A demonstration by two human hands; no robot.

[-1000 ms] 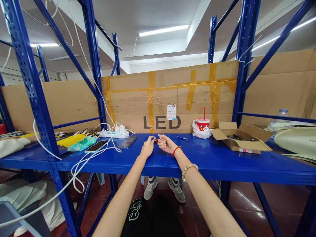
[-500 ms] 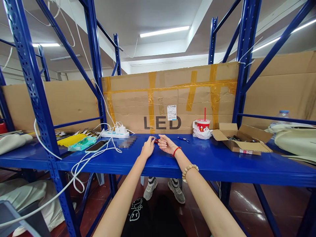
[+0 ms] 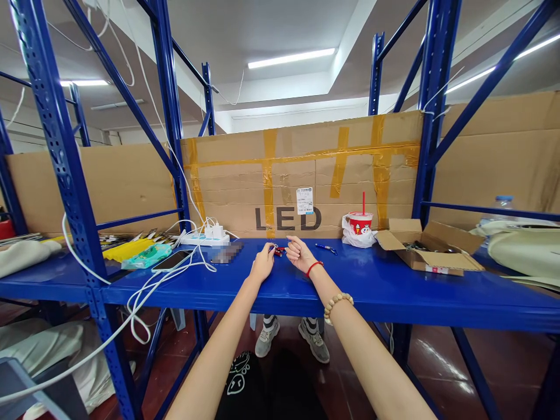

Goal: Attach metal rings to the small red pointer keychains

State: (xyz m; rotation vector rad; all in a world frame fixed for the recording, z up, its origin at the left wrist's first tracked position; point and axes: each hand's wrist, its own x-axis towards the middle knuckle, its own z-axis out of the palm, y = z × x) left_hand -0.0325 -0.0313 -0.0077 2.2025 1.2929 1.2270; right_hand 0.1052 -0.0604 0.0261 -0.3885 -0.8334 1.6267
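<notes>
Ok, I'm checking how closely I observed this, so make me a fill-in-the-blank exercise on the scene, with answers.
The small item held in the left hand looks mostly ____.
The beaded bracelet is on the person's ____ arm.
Black letters on the cardboard spell ____.
A ____ sticks up from the cup.

Missing words: red; right; LED; straw.
</notes>
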